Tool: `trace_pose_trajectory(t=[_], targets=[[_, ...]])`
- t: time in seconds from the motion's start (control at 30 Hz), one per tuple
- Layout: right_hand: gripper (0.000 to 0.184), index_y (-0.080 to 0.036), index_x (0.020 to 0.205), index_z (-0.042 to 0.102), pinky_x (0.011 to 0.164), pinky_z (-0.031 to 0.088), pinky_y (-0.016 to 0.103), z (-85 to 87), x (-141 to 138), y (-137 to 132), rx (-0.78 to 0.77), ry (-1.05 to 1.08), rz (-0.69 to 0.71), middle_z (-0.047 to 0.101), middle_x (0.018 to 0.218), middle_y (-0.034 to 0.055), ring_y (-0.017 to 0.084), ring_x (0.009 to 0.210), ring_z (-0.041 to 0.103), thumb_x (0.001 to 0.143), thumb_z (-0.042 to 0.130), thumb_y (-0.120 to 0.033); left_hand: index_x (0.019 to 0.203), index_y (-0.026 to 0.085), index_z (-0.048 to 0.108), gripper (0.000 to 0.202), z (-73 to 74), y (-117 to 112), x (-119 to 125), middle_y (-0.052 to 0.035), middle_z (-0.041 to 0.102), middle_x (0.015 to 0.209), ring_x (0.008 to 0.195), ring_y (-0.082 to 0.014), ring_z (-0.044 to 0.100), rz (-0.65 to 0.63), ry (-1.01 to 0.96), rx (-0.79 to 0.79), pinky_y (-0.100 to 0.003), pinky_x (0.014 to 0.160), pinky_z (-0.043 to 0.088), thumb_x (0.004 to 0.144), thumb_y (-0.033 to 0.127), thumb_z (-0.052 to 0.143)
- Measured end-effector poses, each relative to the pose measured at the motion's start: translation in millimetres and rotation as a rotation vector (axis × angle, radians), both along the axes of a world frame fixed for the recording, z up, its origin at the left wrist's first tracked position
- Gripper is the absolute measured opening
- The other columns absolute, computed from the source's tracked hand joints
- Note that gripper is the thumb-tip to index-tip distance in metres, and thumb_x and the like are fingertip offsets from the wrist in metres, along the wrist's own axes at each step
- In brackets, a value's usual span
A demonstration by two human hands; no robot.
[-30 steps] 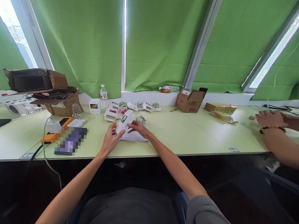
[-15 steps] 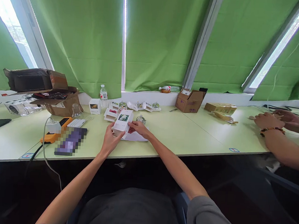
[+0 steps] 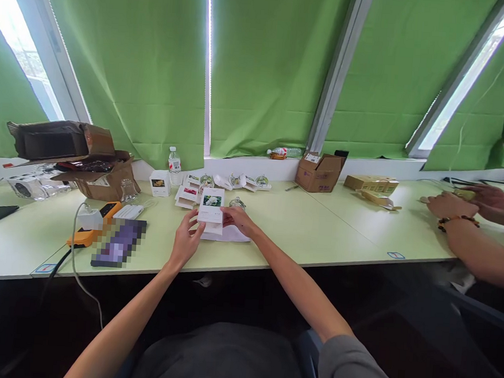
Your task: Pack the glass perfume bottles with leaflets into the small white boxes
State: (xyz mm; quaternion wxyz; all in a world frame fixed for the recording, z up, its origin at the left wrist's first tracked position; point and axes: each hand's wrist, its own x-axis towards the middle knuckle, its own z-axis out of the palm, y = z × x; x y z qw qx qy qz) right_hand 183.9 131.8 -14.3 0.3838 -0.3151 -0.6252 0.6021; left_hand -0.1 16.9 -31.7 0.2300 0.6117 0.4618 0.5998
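Note:
A white carton with a flower picture point(image 3: 211, 207) is held upright just above the table, with an open flap at its lower end. My left hand point(image 3: 187, 239) grips its left side between thumb and fingers. On the other side, my right hand point(image 3: 238, 219) pinches its right edge; some of those fingertips are hidden behind it. Beneath lies a white sheet point(image 3: 231, 233). Behind my right hand sits a small clear object with green and dark markings point(image 3: 237, 202). Just behind the carton rests another white carton with a red picture point(image 3: 187, 196).
A white box point(image 3: 159, 184) and a water bottle point(image 3: 175, 166) stand at the back. Left are brown cardboard boxes point(image 3: 101, 181) and an orange power strip point(image 3: 82, 238). A cardboard box point(image 3: 319, 173) stands right of centre. Another person's hands point(image 3: 453, 206) work at far right.
The carton has turned from a slant to nearly upright, its printed face now squarely towards me. My left hand has shifted its hold lower along the left side.

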Motion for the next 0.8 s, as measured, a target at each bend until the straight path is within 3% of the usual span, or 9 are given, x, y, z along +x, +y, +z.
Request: trace_pose_trajectory(t=[0.13,0.33,0.8], targets=[[0.029,-0.013,0.078,0.067,0.062,0.056,0.025,0.2,0.1,-1.7,-0.004,0.012,0.032,0.071,0.074,0.008,0.015,0.065,0.065,0.085,0.062,-0.041,0.136,0.023,0.045,0.052,-0.5,1.5,-0.2,-0.0133,0.05,0.139,0.113,-0.0259,0.06,0.003,0.004,-0.023,-0.032,0.078,0.054,0.09,0.047,0.053],[0.029,-0.013,0.079,0.067,0.061,0.055,0.025,-0.4,0.4,-2.4,-0.025,-0.006,0.065,0.071,0.074,0.0083,0.015,0.066,0.066,0.086,0.06,-0.041,0.137,0.018,0.048,0.058,0.5,2.0,-0.1,-0.0128,0.067,0.116,0.099,-0.0264,0.067,0.001,0.036,-0.071,-0.035,0.077,0.055,0.089,0.05,0.054],[0.03,-0.012,0.082,0.069,0.061,0.056,0.027,-0.3,1.7,-2.4,-0.023,-0.043,0.074,0.073,0.078,0.0102,0.017,0.067,0.066,0.088,0.06,-0.04,0.138,0.02,0.049,0.057,1.8,0.7,-0.9,-0.0127,0.064,0.123,0.096,-0.0254,0.067,0.009,0.07,-0.061,-0.035,0.076,0.055,0.089,0.049,0.054]])
